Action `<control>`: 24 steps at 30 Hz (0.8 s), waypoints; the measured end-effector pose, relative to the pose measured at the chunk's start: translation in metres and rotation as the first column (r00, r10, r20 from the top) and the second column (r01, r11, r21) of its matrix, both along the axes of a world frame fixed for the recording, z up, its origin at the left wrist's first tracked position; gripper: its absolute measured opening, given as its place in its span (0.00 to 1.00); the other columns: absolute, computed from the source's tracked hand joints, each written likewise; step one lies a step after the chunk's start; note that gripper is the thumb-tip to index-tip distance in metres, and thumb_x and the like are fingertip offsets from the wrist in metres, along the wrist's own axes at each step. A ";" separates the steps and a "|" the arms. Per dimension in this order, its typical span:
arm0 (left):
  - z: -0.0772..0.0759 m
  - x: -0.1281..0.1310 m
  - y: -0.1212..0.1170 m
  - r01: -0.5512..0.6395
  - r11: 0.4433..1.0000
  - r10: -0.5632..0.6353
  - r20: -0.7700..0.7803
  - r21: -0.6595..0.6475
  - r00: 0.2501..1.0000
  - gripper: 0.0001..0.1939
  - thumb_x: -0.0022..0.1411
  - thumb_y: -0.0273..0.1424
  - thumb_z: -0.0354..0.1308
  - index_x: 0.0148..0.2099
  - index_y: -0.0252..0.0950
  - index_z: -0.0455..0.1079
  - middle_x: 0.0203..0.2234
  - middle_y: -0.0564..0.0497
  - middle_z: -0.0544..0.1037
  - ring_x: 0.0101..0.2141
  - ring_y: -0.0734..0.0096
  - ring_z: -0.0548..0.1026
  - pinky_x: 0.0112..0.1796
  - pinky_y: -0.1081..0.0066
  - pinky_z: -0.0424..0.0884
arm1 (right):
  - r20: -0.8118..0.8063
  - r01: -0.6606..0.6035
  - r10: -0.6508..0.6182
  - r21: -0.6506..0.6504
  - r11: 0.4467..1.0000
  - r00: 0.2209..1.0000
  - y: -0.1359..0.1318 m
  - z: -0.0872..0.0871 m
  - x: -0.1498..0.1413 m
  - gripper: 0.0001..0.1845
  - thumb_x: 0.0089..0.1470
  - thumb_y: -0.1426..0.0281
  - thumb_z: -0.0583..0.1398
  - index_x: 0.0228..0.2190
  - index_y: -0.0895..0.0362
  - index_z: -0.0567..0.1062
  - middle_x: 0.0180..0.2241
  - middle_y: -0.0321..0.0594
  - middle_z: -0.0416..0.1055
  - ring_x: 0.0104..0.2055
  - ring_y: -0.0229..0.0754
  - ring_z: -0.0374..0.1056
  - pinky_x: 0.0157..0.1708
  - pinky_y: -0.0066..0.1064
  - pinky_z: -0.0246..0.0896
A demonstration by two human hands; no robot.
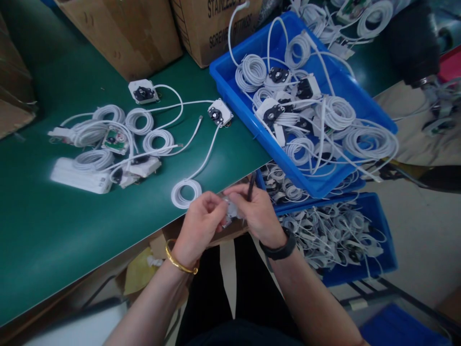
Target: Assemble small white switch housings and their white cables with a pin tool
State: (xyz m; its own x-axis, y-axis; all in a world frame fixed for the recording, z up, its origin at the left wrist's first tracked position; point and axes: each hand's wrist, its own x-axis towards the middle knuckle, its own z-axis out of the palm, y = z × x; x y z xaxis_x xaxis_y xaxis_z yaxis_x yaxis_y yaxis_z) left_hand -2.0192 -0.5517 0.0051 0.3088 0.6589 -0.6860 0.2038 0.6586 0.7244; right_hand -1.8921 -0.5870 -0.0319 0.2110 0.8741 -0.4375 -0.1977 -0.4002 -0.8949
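Observation:
Just off the table's front edge, my left hand and my right hand meet with pinched fingers. Between them is a small translucent whitish piece, partly hidden by the fingers; I cannot make out whether it is a bag or a part. A slim dark tool, like a pen or tweezers, sticks up from my right hand. Close beyond my left hand lies a coil of white cable, joined to a white-and-black module near the blue tray.
On the green table lie a pile of cable coils and another module. A blue tray full of cabled modules overhangs the right edge. Below it are more filled blue bins. Cardboard boxes stand behind.

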 end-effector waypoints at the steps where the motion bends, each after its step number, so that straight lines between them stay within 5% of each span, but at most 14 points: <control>1: 0.000 0.000 0.000 -0.005 1.000 0.006 -0.026 0.029 1.000 0.11 0.57 0.36 0.57 0.29 0.34 0.62 0.14 0.59 0.65 0.15 0.82 0.60 0.17 0.80 0.55 | 0.016 0.023 -0.023 -0.007 1.000 1.000 -0.001 0.000 -0.002 0.07 0.49 0.66 0.63 0.30 0.57 0.79 0.26 0.35 0.73 0.22 0.32 0.62 0.19 0.24 0.54; 6: 0.001 -0.001 0.001 -0.017 0.985 0.031 -0.077 0.170 0.997 0.09 0.56 0.34 0.57 0.29 0.33 0.65 0.17 0.58 0.65 0.18 0.82 0.60 0.19 0.80 0.56 | 0.020 0.105 -0.106 0.015 0.994 0.994 -0.004 0.002 -0.006 0.05 0.46 0.68 0.66 0.27 0.56 0.79 0.25 0.35 0.75 0.25 0.36 0.66 0.25 0.27 0.60; 14: 0.007 -0.003 -0.005 0.085 0.924 -0.030 -0.150 0.373 0.988 0.08 0.59 0.32 0.56 0.28 0.35 0.65 0.19 0.56 0.67 0.22 0.77 0.64 0.23 0.77 0.58 | 0.025 0.065 -0.070 0.152 0.986 0.997 -0.008 0.007 -0.003 0.04 0.48 0.70 0.64 0.30 0.54 0.80 0.31 0.37 0.76 0.31 0.38 0.68 0.30 0.29 0.63; 20: 0.006 -0.001 -0.021 0.160 0.769 0.034 -0.289 0.619 0.957 0.04 0.60 0.29 0.56 0.33 0.38 0.71 0.24 0.53 0.73 0.25 0.73 0.68 0.30 0.74 0.61 | -0.273 0.179 -0.162 0.039 0.983 0.948 -0.014 0.002 -0.012 0.08 0.48 0.64 0.65 0.31 0.55 0.77 0.15 0.27 0.58 0.15 0.29 0.47 0.14 0.23 0.42; 24: 0.006 0.000 -0.021 0.106 0.827 0.024 -0.223 0.552 0.974 0.04 0.60 0.30 0.56 0.33 0.37 0.70 0.23 0.54 0.72 0.24 0.74 0.67 0.28 0.74 0.61 | -0.388 0.184 -0.171 -0.005 0.983 0.906 -0.016 0.004 -0.013 0.10 0.46 0.64 0.66 0.30 0.56 0.76 0.13 0.25 0.53 0.14 0.28 0.44 0.14 0.22 0.38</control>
State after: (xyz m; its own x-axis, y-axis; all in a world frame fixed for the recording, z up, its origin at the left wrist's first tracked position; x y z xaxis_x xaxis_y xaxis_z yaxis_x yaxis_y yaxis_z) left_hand -2.0197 -0.5731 0.0114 0.2354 0.9376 -0.2560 0.4118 0.1423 0.9001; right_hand -1.9047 -0.6035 -0.0283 0.1843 0.8523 -0.4895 -0.5947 -0.2999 -0.7459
